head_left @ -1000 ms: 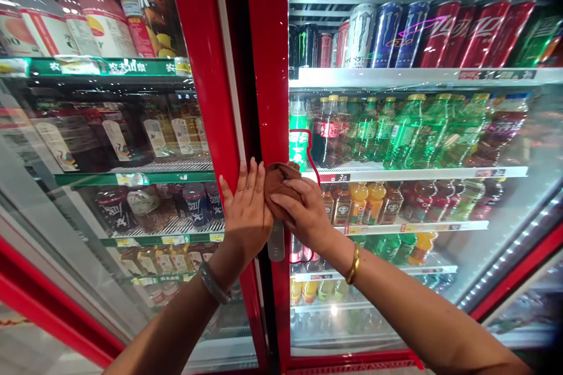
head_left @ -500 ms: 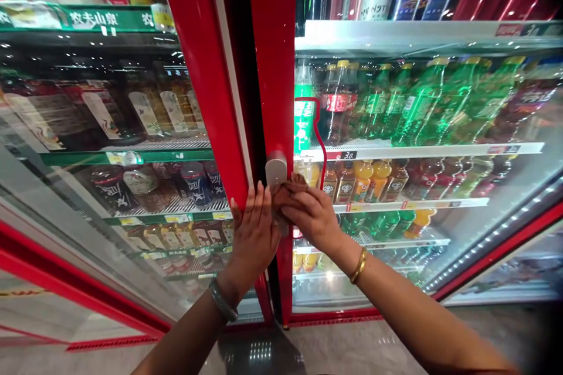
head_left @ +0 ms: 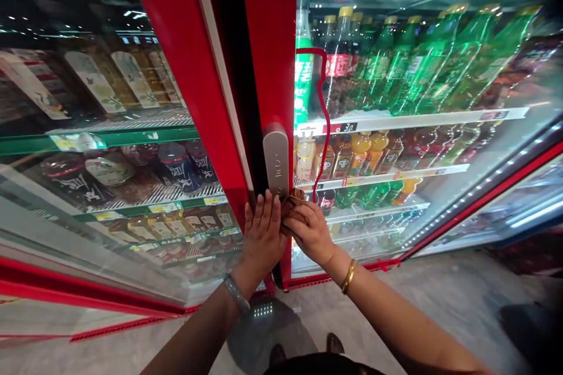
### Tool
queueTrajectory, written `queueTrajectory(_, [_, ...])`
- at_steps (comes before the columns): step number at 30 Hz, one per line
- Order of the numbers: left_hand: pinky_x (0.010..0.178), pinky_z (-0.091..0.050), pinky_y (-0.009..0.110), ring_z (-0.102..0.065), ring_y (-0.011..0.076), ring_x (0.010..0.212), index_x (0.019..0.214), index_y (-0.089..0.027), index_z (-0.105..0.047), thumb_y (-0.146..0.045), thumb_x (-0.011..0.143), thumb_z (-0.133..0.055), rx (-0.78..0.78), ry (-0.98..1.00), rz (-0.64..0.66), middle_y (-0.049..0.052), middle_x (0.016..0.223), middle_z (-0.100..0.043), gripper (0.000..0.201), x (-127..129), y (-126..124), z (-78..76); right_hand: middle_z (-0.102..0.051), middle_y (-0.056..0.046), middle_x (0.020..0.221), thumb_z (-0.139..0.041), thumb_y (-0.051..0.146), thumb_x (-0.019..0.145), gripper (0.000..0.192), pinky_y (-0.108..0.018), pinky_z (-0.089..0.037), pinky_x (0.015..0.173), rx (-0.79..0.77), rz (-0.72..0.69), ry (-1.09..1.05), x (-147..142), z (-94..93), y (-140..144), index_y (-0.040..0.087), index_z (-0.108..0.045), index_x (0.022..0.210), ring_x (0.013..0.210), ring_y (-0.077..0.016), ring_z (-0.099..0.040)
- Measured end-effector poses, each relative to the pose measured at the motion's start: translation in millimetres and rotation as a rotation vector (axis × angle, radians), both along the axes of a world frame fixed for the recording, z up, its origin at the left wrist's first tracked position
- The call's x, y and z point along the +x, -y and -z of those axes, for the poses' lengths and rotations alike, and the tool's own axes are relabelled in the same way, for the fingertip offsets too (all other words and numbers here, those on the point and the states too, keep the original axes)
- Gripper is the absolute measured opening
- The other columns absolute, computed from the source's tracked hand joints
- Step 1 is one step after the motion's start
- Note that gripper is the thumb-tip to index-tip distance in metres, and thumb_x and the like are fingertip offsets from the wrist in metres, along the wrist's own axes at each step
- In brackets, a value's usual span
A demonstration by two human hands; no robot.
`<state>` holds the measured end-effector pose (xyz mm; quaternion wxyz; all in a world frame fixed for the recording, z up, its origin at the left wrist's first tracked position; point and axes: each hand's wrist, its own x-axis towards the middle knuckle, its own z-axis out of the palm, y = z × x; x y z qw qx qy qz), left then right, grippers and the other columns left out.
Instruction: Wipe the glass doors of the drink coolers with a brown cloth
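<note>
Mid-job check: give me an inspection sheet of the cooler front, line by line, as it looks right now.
Surface: red door frame of the right cooler door, glass beside it.
Job's things: brown cloth pressed on the frame just below the silver handle.
Clutter: nothing seen.
Hands: left hand flat, fingers spread, on the frame; right hand closed on the cloth.
Cables: nothing seen.
Surroundings: green bottles on the upper shelf, small orange and brown bottles below; left cooler door with labelled bottles; grey floor.
</note>
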<state>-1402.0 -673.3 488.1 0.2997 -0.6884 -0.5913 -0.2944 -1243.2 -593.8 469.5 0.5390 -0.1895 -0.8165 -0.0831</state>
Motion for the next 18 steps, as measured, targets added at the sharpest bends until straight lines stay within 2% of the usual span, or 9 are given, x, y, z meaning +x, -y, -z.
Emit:
queueTrajectory(3, [0.133,-0.014,0.062,-0.016,0.0329,0.16,0.169,-0.013,-0.002,-0.02,0.095,-0.058,0.011,-0.001,0.016,0.025,0.167,-0.03,0.093,-1.0,-3.5,16.8,-0.065,-0.007,0.114,-0.073,0.025,0.092,0.012,-0.045,-0.059,0.097,-0.077,0.032,-0.01,-5.0,19.0,4.1,0.031,-0.077,0.102,0.115,-0.0244,-0.062])
queueTrajectory(6, [0.131,-0.022,0.063,-0.022,0.0351,0.158,0.169,-0.013,-0.003,-0.017,0.093,-0.061,-0.016,-0.001,0.011,0.027,0.164,-0.035,0.096,-2.0,-5.4,47.0,-0.067,-0.005,0.111,-0.072,0.026,0.093,0.01,-0.039,-0.059,0.093,-0.157,0.048,0.043,-9.4,41.1,6.2,0.029,-0.076,0.102,0.109,-0.0212,-0.063])
queueTrajectory(9, [0.129,-0.028,0.067,-0.03,0.0391,0.156,0.169,-0.014,-0.005,-0.02,0.093,-0.064,-0.067,0.054,-0.003,0.028,0.164,-0.035,0.097,-4.4,-8.0,76.8,-0.066,-0.006,0.116,-0.071,0.023,0.093,0.017,-0.038,-0.056,0.097,-0.209,0.058,0.087,-14.1,58.8,4.5,0.029,-0.075,0.109,0.12,-0.0221,-0.061])
queueTrajectory(13, [0.129,-0.026,0.07,-0.034,0.0403,0.154,0.168,-0.014,-0.015,-0.019,0.092,-0.065,-0.129,0.112,-0.01,0.029,0.162,-0.038,0.091,-7.2,-11.7,106.9,-0.066,-0.008,0.121,-0.069,0.022,0.094,0.024,-0.042,-0.055,0.102,-0.231,0.065,0.102,-20.4,81.3,0.7,0.03,-0.074,0.116,0.126,-0.0239,-0.059])
queueTrajectory(18, [0.128,-0.033,0.063,-0.042,0.0368,0.15,0.162,-0.018,-0.034,-0.019,0.091,-0.065,-0.157,0.086,0.0,0.024,0.155,-0.053,0.078,-5.5,-5.8,138.0,-0.072,-0.007,0.116,-0.07,0.021,0.093,0.017,-0.042,-0.06,0.095,-0.225,-0.002,0.151,-18.7,108.7,-0.7,0.029,-0.075,0.107,0.115,-0.0231,-0.065])
